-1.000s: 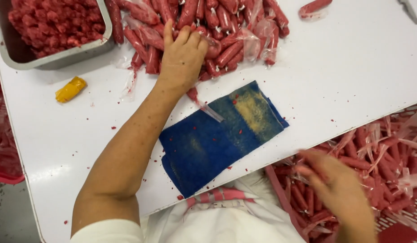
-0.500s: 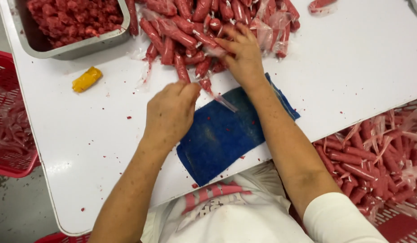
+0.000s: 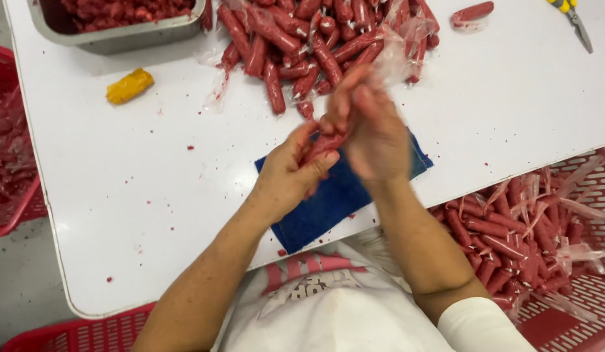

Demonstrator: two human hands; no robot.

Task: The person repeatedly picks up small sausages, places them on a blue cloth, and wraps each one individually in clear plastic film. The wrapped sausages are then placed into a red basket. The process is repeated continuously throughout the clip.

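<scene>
- While both hands meet above the near part of the table, a red sausage-shaped meat stick in a clear plastic casing (image 3: 323,145) is held between them, over the blue cloth.
- The left hand (image 3: 290,175) is closed around the lower end of this stick, with the thumb pressing on it from the front.
- The right hand (image 3: 374,133) is closed on the upper end, and its fingers (image 3: 347,98) are a little blurred, so I cannot tell exactly how each finger lies.
- The two hands touch each other at the stick; they are together, not apart.
- Under the hands lies a dark blue rectangular cloth (image 3: 318,208), flat on the white table top (image 3: 152,195), and it reaches to the near edge of the table.
- Just behind the hands there is a big heap of the same red sticks in loose clear plastic (image 3: 309,39), spread over the far part of the table.
- One single red stick (image 3: 470,13) lies apart, to the right of the heap.
- A metal tray with red minced meat (image 3: 120,26) stands at the far left corner.
- Near this tray a small yellow lump (image 3: 129,86) lies on the table.
- At the far right corner a pair of scissors with yellow handles (image 3: 573,16) is partly in view.
- On the right, beside the table and lower, a red plastic basket (image 3: 576,306) holds many wrapped sticks.
- Another red basket (image 3: 9,163) stands on the left side of the table.
</scene>
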